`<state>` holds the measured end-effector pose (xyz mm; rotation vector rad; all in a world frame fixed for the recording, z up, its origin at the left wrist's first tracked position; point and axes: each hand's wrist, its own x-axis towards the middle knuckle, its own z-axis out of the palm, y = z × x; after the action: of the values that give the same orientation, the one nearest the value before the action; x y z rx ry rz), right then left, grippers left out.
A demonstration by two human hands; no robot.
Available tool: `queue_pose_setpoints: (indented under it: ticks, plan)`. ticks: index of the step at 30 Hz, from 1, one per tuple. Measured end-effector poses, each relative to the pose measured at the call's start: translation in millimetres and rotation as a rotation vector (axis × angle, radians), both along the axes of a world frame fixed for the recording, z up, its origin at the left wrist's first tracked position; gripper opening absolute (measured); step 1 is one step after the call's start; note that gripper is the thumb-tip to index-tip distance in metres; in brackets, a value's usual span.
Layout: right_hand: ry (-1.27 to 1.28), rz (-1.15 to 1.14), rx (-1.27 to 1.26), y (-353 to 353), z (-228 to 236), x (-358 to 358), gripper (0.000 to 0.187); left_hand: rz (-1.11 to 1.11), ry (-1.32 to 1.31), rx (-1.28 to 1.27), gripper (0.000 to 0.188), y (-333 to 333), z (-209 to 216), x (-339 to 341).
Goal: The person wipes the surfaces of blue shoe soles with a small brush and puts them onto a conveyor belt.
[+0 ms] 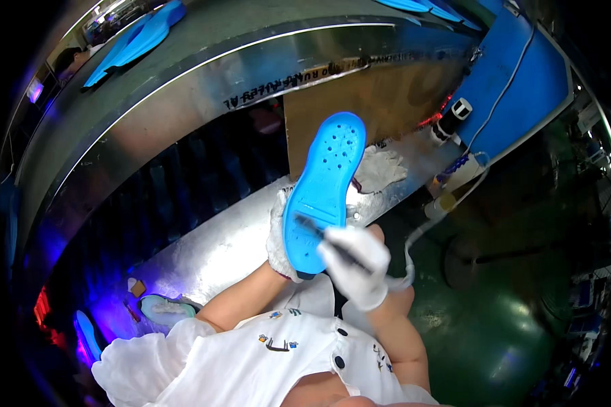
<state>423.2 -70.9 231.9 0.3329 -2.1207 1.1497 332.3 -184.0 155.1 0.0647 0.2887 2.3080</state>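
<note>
A bright blue shoe sole [332, 173] with a cluster of small holes at its far end is held up, tilted, in front of me. My left hand [277, 237], in a whitish knit glove, is closed round its left edge from beneath; most of those fingers are hidden behind the sole. My right hand [360, 266], gloved in white and blurred by motion, grips a dark brush-like tool [310, 225]. The tool's tip is over the near half of the sole; whether it touches cannot be made out.
A metal shelf [217, 237] carries a loose glove [381, 169] and a pale green sole [166, 310]. Above it runs a conveyor belt [251, 34] with blue soles [139, 37]. A cardboard sheet [360, 102] stands behind. At right, a pale hose [414, 237] hangs by a blue panel [516, 88].
</note>
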Motion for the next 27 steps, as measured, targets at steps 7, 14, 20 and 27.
queue_pose_setpoints:
  ticks: [7, 14, 20, 27]
  plan:
    - [-0.025, -0.08, -0.076, -2, -13, 3, 0.024, 0.005, 0.03, 0.009, 0.093, 1, 40, -2]
    - [-0.179, 0.05, -0.156, -9, -8, 3, 0.02, -0.067, 0.006, -0.076, 0.077, -16, 54, -18]
    - [-0.359, 0.281, -0.226, -12, 14, 11, 0.026, -0.237, 0.152, -0.142, 0.041, -36, 54, -38]
    - [-0.199, 0.304, 0.015, -17, 18, 7, 0.02, -0.388, 0.633, -0.266, 0.034, -31, 28, -89]
